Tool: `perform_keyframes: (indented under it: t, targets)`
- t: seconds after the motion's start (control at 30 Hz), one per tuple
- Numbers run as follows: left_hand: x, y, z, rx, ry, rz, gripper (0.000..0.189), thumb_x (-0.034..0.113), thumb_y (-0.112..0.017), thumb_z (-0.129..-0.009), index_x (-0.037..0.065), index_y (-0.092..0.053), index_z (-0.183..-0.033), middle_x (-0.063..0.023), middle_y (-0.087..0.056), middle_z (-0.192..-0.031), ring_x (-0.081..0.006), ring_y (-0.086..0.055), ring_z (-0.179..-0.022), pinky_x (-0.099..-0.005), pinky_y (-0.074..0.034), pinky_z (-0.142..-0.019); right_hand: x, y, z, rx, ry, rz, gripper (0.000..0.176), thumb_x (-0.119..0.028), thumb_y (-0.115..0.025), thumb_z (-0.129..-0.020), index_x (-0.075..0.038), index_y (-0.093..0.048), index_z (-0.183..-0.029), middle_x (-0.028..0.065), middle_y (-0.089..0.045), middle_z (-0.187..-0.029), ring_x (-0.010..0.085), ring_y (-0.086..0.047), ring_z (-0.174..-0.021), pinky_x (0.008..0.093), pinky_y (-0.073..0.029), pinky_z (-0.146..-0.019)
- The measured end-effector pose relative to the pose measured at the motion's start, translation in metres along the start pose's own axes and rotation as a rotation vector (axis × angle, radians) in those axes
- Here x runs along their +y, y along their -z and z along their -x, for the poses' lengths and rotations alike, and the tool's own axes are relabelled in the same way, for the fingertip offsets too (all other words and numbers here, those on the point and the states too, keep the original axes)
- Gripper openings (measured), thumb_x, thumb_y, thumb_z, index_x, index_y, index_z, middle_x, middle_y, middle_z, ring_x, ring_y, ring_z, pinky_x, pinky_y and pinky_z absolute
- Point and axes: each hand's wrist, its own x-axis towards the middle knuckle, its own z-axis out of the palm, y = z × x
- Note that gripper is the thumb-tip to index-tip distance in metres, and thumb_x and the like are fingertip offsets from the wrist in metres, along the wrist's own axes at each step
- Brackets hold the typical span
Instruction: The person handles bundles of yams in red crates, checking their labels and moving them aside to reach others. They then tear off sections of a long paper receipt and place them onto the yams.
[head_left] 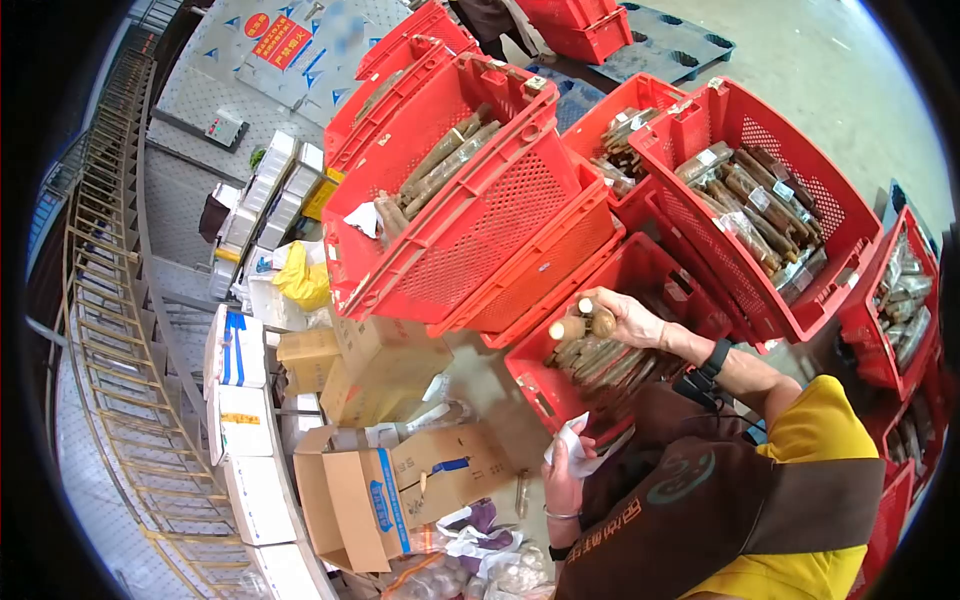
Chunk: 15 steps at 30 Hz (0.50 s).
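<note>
Pale round cut ends show on the brown yams gripped by my right hand, its fingers wrapped round them. Directly below it, a red crate holds more long yams lying side by side. My left hand is closed on a crumpled white piece of paper, at the crate's near side by my brown apron. Whether the paper covers anything is not visible.
Stacked red crates with yams stand beyond my hands. Another crate of bagged yams is to the right. An open cardboard box, plastic bags and white foam boxes lie left. A person stands at the top.
</note>
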Motion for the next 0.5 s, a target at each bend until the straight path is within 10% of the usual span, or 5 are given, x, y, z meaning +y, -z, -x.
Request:
perform_keyframes:
  t: [0.07, 0.13, 0.5]
  targets:
    - [0.000, -0.002, 0.001, 0.015, 0.005, 0.022, 0.047, 0.036, -0.042, -0.103, -0.004, -0.058, -0.123, -0.0087, -0.066, -0.092, -0.0139, -0.060, -0.076, -0.0283, -0.048, -0.075, 0.009, 0.001, -0.003, 0.023, -0.093, -0.305, 0.060, -0.007, -0.078, -0.079, -0.010, -0.047, -0.131, 0.0058, -0.058, -0.122, 0.0198, -0.057, -0.113, 0.0330, -0.048, -0.099]
    - [-0.001, -0.006, 0.002, 0.045, 0.008, 0.023, 0.047, 0.037, -0.042, -0.103, -0.003, -0.060, -0.122, -0.0086, -0.066, -0.091, -0.0139, -0.060, -0.076, -0.0280, -0.048, -0.075, 0.008, 0.009, 0.001, 0.037, 0.055, 0.238, 0.057, -0.014, -0.077, -0.081, -0.008, -0.049, -0.129, 0.0090, -0.059, -0.118, 0.0226, -0.060, -0.110, 0.0331, -0.050, -0.095]
    - [-0.002, -0.004, 0.002, 0.057, 0.000, -0.046, 0.047, 0.035, -0.038, -0.104, -0.001, -0.057, -0.125, -0.0094, -0.065, -0.093, -0.0163, -0.059, -0.081, -0.0309, -0.048, -0.076, -0.008, 0.010, 0.000, 0.015, -0.134, 0.201, 0.066, -0.024, -0.082, -0.078, -0.008, -0.049, -0.132, 0.0044, -0.061, -0.113, 0.0153, -0.058, -0.104, 0.0321, -0.048, -0.093]
